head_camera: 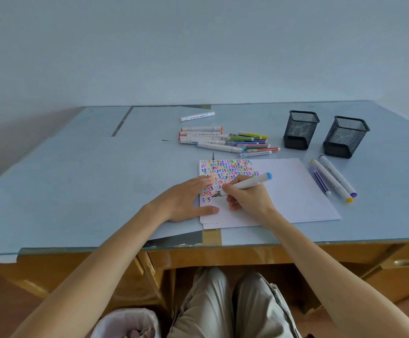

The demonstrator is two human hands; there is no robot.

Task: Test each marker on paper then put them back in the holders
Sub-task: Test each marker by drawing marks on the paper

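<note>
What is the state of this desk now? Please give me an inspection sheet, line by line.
Surface: blue desk top, patched with tape at the front edge.
Job's things: paper with rows of coloured squiggles; marker pile behind it; one marker apart, farther back; three markers right of the paper; two mesh holders, no markers visible in them.
Clutter: nothing seen.
Grippers: left hand flat, steadying the paper; right hand holding a blue-capped marker, tip at the paper.
Cables: nothing seen.
Surroundings: plain wall; bin under the desk.
</note>
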